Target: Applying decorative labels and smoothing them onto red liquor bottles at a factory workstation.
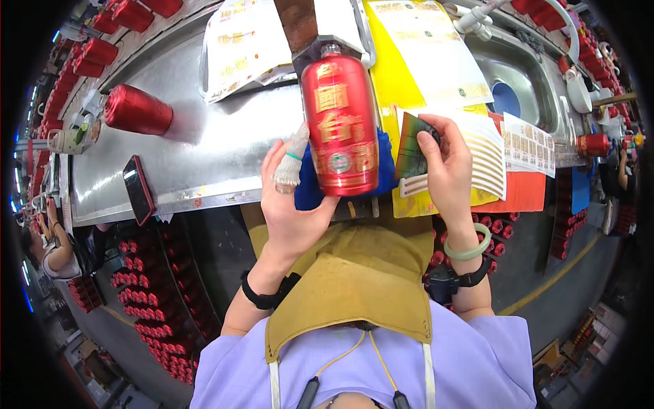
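Observation:
A glossy red bottle (334, 126) with gold raised lettering lies on a blue cloth (387, 160) at the table's near edge, its neck pointing away from me. My left hand (293, 211) grips its lower left side, thumb at the base. White gauze bound with a green band covers one of that hand's fingers. Between the thumb and fingers of my right hand (446, 160) is a thin, dark green, shiny card (413, 146), held just right of the bottle. Beneath that hand, a sheet of curved gold-edged strips (480, 153) rests on a yellow sheet (409, 88).
Another red bottle (138, 110) lies on the steel table (204, 150) at left, near a phone (139, 189) at the edge. Printed sticker sheets (248, 48) lie at the back. A sink (545, 85) with a tap is at right. Rows of red bottles (146, 300) stand below.

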Action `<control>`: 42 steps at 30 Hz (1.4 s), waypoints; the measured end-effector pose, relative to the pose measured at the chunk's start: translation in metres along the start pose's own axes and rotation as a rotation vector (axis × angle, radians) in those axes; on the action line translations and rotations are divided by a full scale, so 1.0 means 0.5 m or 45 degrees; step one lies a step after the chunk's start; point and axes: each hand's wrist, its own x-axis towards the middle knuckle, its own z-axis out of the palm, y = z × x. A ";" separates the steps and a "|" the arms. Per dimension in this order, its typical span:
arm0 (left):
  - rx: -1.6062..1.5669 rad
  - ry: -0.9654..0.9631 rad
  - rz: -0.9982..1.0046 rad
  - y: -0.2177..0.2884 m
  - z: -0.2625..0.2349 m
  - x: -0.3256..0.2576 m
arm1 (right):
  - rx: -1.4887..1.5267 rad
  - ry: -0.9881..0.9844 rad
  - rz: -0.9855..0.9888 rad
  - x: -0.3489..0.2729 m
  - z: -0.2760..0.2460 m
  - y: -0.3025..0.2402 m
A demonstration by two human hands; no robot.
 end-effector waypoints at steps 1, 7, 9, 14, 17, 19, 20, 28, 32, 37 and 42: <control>0.007 0.028 0.047 0.015 -0.009 0.007 | 0.078 -0.053 0.013 0.001 0.000 -0.011; -0.031 -0.050 0.046 0.011 0.006 0.004 | 0.234 -0.154 0.035 -0.017 0.024 -0.041; -0.115 -0.061 -0.044 0.013 0.008 0.001 | 0.254 -0.200 0.057 -0.022 0.028 -0.047; -0.507 -0.092 -0.212 0.030 0.003 0.011 | 0.281 -0.220 0.087 -0.025 0.034 -0.044; -1.207 -0.002 -0.538 0.059 0.010 0.041 | 0.295 -0.241 0.111 -0.031 0.038 -0.042; -1.192 0.007 -0.544 0.059 0.023 0.051 | 0.306 -0.261 0.126 -0.035 0.042 -0.037; -1.176 0.016 -0.549 0.060 0.026 0.053 | 0.306 -0.261 0.126 -0.037 0.043 -0.040; -1.226 0.016 -0.572 0.058 0.026 0.052 | 0.322 -0.260 0.158 -0.039 0.046 -0.040; -1.234 0.004 -0.570 0.056 0.026 0.051 | 0.292 -0.270 0.118 -0.037 0.046 -0.045; -1.245 0.002 -0.549 0.054 0.025 0.049 | 0.121 -0.261 0.036 -0.030 0.053 -0.062; -1.247 0.083 -0.528 0.044 0.030 0.028 | -0.057 -0.353 -0.156 -0.018 0.069 -0.103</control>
